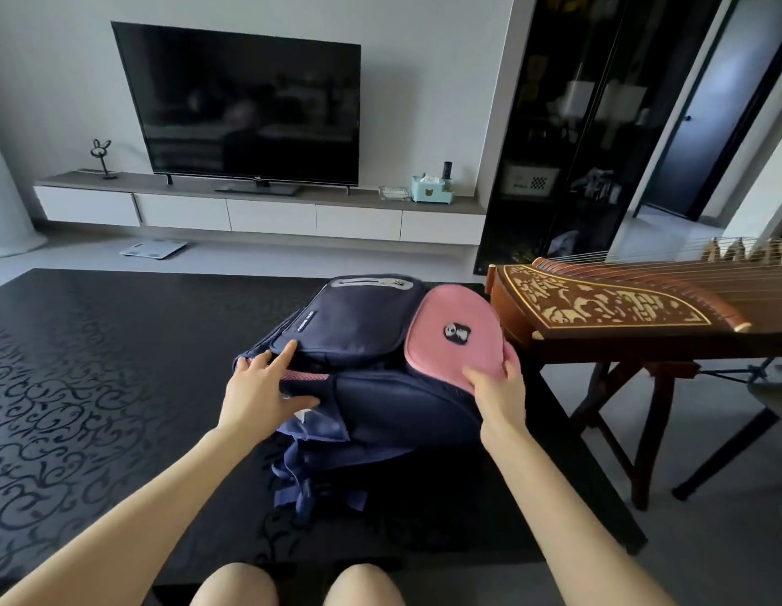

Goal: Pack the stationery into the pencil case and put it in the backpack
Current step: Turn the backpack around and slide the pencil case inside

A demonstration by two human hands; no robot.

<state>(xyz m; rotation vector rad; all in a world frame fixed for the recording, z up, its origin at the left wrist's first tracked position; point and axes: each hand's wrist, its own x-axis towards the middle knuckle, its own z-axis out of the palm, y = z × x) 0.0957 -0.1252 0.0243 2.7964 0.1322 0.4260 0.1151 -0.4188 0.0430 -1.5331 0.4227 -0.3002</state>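
Left of the backpack [380, 400], the table [96, 365] gives a wide open stretch where a hand could pass. The right side is tight: the zither [599, 308] stands just beside the table's edge, its end near the pink flap [450, 338], leaving 1 narrow gap. The left hand [258, 387] lies on the backpack's left side, and the right hand [498, 391] pinches the flap's near edge. Straps [310, 487] trail across the near side.
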